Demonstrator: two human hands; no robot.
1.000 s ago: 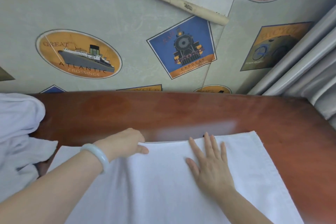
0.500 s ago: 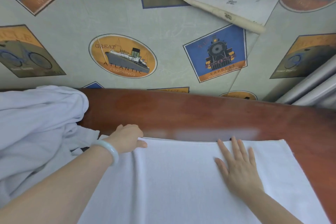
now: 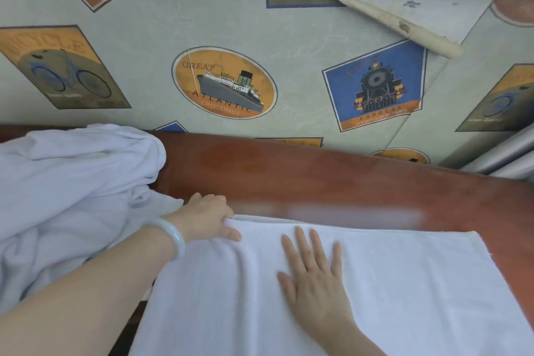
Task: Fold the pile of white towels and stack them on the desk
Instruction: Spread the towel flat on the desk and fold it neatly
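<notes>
Nearest the person, a white towel point(image 3: 390, 306) lies spread flat across the near part of the table point(image 3: 332, 182), running off the near edge out of view. Its right edge falls short of the table's right side. The right hand point(image 3: 315, 277) rests on the middle of the cloth, palm down with fingers straight and slightly spread, pressing it to the wood. A soft ridge of cloth runs just to its left.

A little further in, the left hand point(image 3: 209, 218), with a pale bracelet point(image 3: 176, 237) at the wrist, has its fingers curled at the towel's far edge, thumb on top, pinching the hem where it seems to be doubled over.

The step in hand looks like squaring and smoothing this towel before the next fold. To do it well, the flat palm should anchor the cloth while the pinching hand draws the hem taut and straight, parallel with the table's far edge, so the ridge flattens out rather than being folded in.

Toward the table's left side, the crumpled pile point(image 3: 72, 188) of unfolded towels waits, touching the left forearm. Beyond is bare wood, then the patterned wall point(image 3: 225, 17).
</notes>
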